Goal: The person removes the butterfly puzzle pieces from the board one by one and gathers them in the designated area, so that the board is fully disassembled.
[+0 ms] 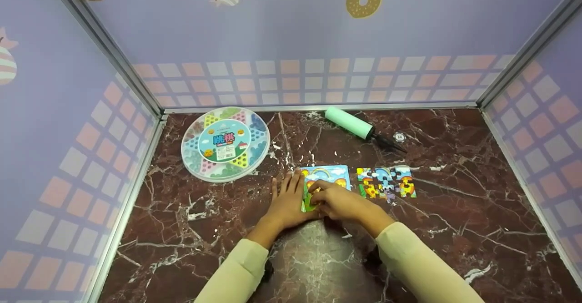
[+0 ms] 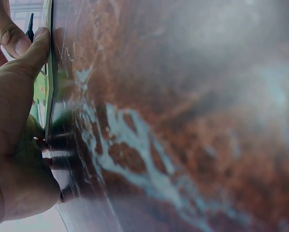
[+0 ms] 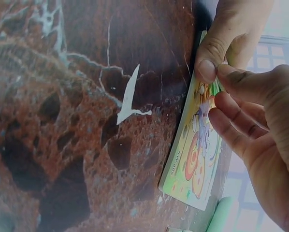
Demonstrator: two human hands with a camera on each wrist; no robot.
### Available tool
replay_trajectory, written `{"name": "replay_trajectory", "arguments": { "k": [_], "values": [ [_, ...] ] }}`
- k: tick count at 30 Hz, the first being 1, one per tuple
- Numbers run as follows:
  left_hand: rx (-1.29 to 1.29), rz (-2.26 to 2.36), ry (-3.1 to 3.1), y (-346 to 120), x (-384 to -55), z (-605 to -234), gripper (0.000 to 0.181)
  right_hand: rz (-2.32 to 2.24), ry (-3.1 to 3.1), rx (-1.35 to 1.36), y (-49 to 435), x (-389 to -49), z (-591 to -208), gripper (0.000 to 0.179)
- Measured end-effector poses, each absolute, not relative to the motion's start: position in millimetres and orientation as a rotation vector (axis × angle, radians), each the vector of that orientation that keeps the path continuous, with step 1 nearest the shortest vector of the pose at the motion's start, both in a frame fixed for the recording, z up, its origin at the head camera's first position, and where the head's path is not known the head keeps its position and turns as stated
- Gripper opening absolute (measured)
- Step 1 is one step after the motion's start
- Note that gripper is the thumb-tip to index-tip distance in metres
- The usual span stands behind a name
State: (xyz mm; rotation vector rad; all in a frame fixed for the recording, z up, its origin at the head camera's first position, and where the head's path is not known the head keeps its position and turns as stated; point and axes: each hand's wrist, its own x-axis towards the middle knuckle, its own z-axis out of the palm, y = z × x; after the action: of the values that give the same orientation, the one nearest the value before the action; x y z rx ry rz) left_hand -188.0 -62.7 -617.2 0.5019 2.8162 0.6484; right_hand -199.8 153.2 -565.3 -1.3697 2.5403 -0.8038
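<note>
A thin picture puzzle board (image 1: 338,172) with a rainbow and sky print lies flat on the marble-patterned table. Along its left side, my left hand (image 1: 288,203) rests with fingers straight, and its thumb presses the near edge. My right hand (image 1: 338,201) reaches over the lower left of the board with bent fingers. In the right wrist view its thumb and index finger pinch a small green puzzle piece (image 3: 216,87), mostly hidden, beside the left thumb. Several loose jigsaw pieces (image 1: 406,187) lie in rows just right of the board.
A round Chinese checkers box (image 1: 223,141) sits at the back left. Toward the back stands no upright item; a mint-green hand pump (image 1: 349,123) with a black nozzle lies near a small round token (image 1: 399,137). Patterned walls enclose the table's back and sides.
</note>
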Motion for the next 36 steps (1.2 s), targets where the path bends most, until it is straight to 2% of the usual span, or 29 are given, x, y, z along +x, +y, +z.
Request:
{"name": "replay_trajectory", "arguments": {
  "k": [5, 15, 36],
  "values": [
    [0.507, 0.653, 2.821, -64, -188, -620, 0.133, -0.794, 2.562, -1.368, 153, -198, -567, 0.016],
    [0.514, 0.597, 2.826, -62, -182, -602, 0.129, -0.646, 2.639, -1.327, 152, -198, -565, 0.013],
    [0.495, 0.55, 2.833, -61, -179, -595, 0.125, -0.658, 2.606, -1.32, 148, -199, -558, 0.013]
  ]
}}
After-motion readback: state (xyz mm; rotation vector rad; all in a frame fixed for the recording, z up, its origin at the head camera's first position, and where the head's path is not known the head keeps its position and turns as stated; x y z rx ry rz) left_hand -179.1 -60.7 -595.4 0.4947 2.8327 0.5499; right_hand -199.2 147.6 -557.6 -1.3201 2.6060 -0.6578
